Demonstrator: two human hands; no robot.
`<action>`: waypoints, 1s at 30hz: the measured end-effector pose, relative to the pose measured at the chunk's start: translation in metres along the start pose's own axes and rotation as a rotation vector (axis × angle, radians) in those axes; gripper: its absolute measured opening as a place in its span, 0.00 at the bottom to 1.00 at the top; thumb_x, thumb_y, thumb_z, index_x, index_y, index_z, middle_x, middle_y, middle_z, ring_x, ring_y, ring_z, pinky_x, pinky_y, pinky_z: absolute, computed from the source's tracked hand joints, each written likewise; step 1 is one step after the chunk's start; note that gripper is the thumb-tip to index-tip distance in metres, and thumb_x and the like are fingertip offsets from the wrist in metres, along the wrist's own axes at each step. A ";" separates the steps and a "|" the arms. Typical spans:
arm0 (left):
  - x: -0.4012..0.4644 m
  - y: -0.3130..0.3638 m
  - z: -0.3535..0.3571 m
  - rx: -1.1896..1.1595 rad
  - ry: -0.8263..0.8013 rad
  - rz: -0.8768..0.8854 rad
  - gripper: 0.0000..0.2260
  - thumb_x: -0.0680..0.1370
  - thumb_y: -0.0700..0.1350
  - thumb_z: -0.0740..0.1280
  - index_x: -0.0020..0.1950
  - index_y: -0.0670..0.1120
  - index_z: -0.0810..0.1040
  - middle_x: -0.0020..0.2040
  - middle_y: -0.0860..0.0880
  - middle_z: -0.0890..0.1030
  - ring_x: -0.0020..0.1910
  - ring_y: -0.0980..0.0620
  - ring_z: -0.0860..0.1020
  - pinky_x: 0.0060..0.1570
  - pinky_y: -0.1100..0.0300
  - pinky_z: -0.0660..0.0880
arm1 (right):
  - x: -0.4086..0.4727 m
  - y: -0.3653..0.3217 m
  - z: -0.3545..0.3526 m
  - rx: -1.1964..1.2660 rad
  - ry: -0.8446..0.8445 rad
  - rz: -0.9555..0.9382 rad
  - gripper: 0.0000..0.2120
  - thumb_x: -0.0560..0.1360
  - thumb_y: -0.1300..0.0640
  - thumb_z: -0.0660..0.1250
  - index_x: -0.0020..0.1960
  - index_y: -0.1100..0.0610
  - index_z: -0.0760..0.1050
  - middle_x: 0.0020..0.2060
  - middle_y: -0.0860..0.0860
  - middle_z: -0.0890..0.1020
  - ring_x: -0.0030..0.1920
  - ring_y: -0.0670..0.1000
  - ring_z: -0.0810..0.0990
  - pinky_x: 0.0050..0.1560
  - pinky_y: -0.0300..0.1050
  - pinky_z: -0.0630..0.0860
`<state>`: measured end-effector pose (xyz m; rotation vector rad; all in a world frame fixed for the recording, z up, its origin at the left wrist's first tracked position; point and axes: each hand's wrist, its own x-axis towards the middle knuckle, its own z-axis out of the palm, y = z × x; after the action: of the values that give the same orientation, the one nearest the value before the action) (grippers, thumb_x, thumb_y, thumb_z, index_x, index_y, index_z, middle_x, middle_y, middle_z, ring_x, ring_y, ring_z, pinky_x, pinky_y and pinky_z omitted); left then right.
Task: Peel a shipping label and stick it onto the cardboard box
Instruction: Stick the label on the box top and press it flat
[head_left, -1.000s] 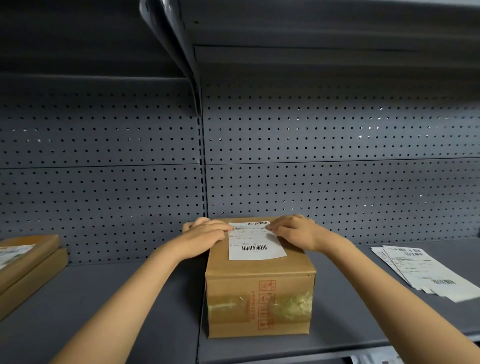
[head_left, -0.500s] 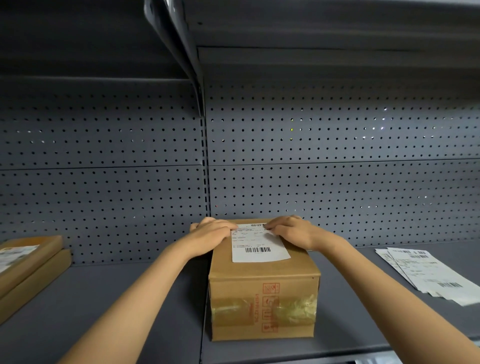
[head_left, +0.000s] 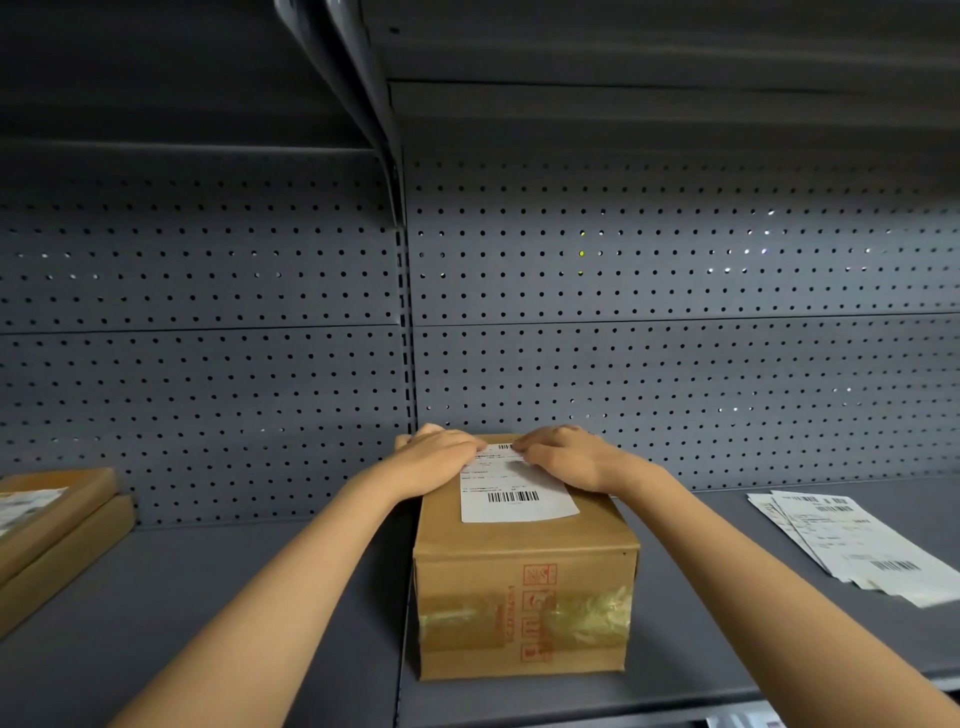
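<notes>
A brown cardboard box (head_left: 524, 597) with red print and clear tape on its front stands on the grey shelf. A white shipping label (head_left: 514, 493) with barcodes lies flat on the box's top. My left hand (head_left: 431, 460) rests palm down on the top's far left, its fingertips on the label's upper left edge. My right hand (head_left: 566, 454) lies palm down on the far right, fingers pressing the label's upper right part. Neither hand grips anything.
A stack of loose shipping labels (head_left: 852, 545) lies on the shelf (head_left: 208, 597) at the right. Two flat cardboard boxes (head_left: 57, 525) are stacked at the far left. A perforated grey back panel (head_left: 675, 312) rises behind, with another shelf overhead.
Both hands have stayed on the label's far edge, the fingertips drawing slightly closer together. The view has shifted a little; the box has not moved.
</notes>
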<state>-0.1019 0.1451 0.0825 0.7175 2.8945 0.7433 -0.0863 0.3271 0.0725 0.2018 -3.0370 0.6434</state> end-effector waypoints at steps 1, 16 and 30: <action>-0.001 -0.005 -0.001 -0.019 0.004 -0.010 0.20 0.79 0.43 0.48 0.68 0.55 0.67 0.71 0.52 0.64 0.71 0.50 0.54 0.67 0.54 0.52 | -0.003 0.004 -0.002 0.005 0.009 0.015 0.18 0.76 0.51 0.52 0.59 0.55 0.74 0.64 0.52 0.74 0.67 0.54 0.65 0.68 0.56 0.58; -0.042 -0.007 0.015 -0.149 0.008 0.186 0.20 0.79 0.43 0.50 0.66 0.56 0.70 0.56 0.70 0.65 0.61 0.63 0.57 0.61 0.64 0.49 | -0.050 -0.013 0.004 0.012 0.042 -0.211 0.17 0.77 0.54 0.55 0.62 0.52 0.75 0.67 0.44 0.73 0.68 0.46 0.67 0.70 0.46 0.61; -0.065 -0.001 0.008 -0.164 0.079 0.129 0.18 0.78 0.46 0.51 0.63 0.60 0.72 0.64 0.63 0.64 0.67 0.58 0.54 0.62 0.60 0.47 | -0.076 -0.018 0.004 -0.009 0.142 -0.206 0.21 0.73 0.51 0.52 0.60 0.52 0.77 0.64 0.47 0.76 0.66 0.46 0.69 0.69 0.44 0.62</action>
<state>-0.0432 0.1179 0.0716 0.8800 2.8333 1.0319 -0.0080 0.3181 0.0721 0.4415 -2.8331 0.6012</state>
